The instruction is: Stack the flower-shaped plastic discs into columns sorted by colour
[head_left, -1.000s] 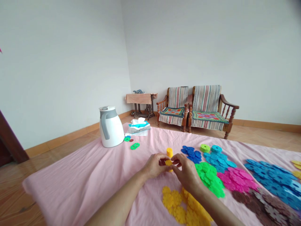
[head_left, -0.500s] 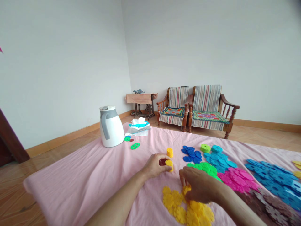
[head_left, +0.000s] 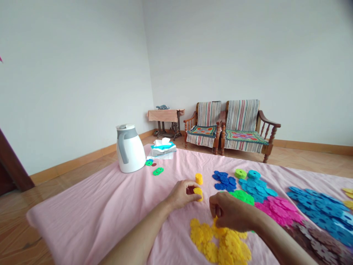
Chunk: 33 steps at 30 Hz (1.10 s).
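My left hand (head_left: 180,194) is curled around a short stack of yellow snowflake discs (head_left: 198,193), thumb on the near side and fingers on the far side. Just beyond it stands another yellow stack (head_left: 199,179), apart from the hand. My right hand (head_left: 231,210) is closed, fingers pointing down, pinching a yellow snowflake disc (head_left: 215,222) that is partly hidden by the fingers. Beneath and in front of it spreads a loose pile of yellow discs (head_left: 233,248). Bright green discs (head_left: 243,198) lie behind the right hand and are partly covered by it.
Dark blue (head_left: 224,180), cyan (head_left: 255,188), pink (head_left: 278,210), blue (head_left: 320,202) and brown discs (head_left: 317,239) lie in piles on the pink cloth (head_left: 110,217). A white jug (head_left: 131,152) and a tissue box (head_left: 164,149) stand at the back left. Chairs (head_left: 244,127) stand beyond.
My right hand has lifted slightly from the yellow pile, its fingers drawn closer together. The left hand stays at the same yellow stack.
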{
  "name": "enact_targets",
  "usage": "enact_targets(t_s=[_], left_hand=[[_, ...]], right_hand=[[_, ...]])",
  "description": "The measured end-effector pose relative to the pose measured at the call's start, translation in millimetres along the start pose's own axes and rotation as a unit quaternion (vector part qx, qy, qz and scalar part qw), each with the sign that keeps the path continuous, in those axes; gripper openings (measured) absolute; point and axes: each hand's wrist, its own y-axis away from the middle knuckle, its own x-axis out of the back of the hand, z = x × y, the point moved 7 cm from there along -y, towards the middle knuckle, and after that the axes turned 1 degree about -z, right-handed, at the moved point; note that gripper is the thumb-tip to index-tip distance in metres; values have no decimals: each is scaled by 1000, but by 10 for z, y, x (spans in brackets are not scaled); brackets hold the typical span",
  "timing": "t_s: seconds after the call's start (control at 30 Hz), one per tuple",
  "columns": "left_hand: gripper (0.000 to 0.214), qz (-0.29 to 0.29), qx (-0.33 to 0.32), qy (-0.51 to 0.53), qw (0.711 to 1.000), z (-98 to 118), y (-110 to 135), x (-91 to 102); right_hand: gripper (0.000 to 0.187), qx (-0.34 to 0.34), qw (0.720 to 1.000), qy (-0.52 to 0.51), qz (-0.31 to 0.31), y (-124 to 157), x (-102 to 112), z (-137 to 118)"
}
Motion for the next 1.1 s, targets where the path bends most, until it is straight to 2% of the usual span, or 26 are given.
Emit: enact_targets(t_s=[0.1, 0.27, 0.47, 0.7, 0.9, 1.1], left_hand=[[35, -4, 4, -4, 1000, 7, 1, 1], [40, -5, 4, 7, 1000, 6, -4, -4], [34, -2, 0, 17, 1000, 8, -7, -15], [32, -2, -5, 11, 1000, 18, -6, -13], [39, -5, 10, 36, 999, -18, -6, -18], [33, -16, 2, 90, 996, 61, 5, -53]], right_hand=[[20, 12, 999, -50, 11, -27, 20, 0], [18, 15, 993, -92, 68, -80, 86, 40], [16, 7, 987, -82, 139, -134, 123, 92], [13, 7, 980, -86, 180, -143, 126, 116], [6, -35, 953, -162, 255, -243, 155, 217], [10, -43, 927, -254, 271, -390, -1, 229]])
